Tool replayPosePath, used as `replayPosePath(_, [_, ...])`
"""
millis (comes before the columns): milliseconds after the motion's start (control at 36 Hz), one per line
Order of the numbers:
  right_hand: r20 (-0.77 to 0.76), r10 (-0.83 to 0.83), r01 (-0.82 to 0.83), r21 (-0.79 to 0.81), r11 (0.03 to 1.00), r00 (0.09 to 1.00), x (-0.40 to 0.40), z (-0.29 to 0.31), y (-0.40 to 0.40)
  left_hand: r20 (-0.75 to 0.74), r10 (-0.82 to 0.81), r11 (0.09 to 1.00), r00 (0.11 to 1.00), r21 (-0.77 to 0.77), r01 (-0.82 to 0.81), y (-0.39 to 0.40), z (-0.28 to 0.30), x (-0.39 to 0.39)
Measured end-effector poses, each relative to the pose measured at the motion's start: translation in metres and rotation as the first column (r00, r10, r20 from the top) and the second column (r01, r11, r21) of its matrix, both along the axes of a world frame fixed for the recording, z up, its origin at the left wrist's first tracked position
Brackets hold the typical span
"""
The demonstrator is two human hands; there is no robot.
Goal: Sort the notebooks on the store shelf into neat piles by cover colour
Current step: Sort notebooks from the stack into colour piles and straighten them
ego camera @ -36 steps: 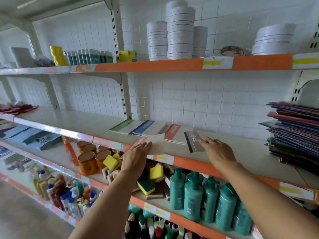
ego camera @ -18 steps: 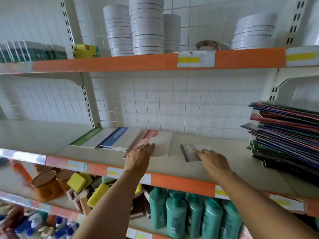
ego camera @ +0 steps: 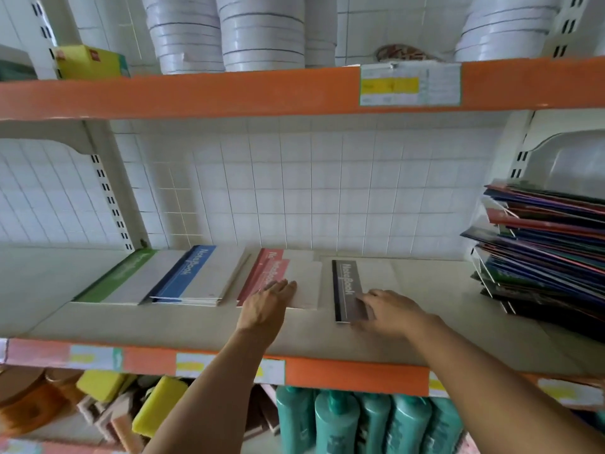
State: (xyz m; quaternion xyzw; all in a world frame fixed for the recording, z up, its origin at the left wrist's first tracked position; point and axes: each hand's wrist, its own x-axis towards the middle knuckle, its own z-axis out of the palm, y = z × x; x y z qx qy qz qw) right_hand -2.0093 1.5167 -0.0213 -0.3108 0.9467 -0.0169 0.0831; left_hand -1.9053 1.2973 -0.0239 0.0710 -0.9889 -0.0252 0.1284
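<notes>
Pressing flat on the red notebook [ego camera: 288, 283], left hand [ego camera: 266, 304] fingers straight, right hand [ego camera: 389, 311] fingers relaxed on black notebook [ego camera: 347, 290]

The shelf [ego camera: 196, 326] is pale with an orange front edge. On it lie a green notebook [ego camera: 114, 280], a blue pile [ego camera: 196, 280], a red pile [ego camera: 278, 273], a black notebook [ego camera: 347, 283], and a messy folder stack [ego camera: 540, 250] far right

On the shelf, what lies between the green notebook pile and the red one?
In the head view, the blue notebook pile lies between the green pile and the red pile, overlapping the green one's right side.
</notes>
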Motion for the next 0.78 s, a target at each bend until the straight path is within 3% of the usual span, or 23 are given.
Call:
replayPosePath(194, [-0.02,-0.035,0.035,-0.008,0.999,0.999,-0.008,-0.004,-0.009,0.158,-0.048,0.997,0.986,0.064,0.038,-0.015,-0.012,-0.006])
replayPosePath(778, [-0.02,-0.08,0.08,0.003,0.997,0.997,-0.022,-0.003,-0.022,0.173,-0.102,0.995,0.98,0.001,0.104,-0.042,-0.021,-0.039])
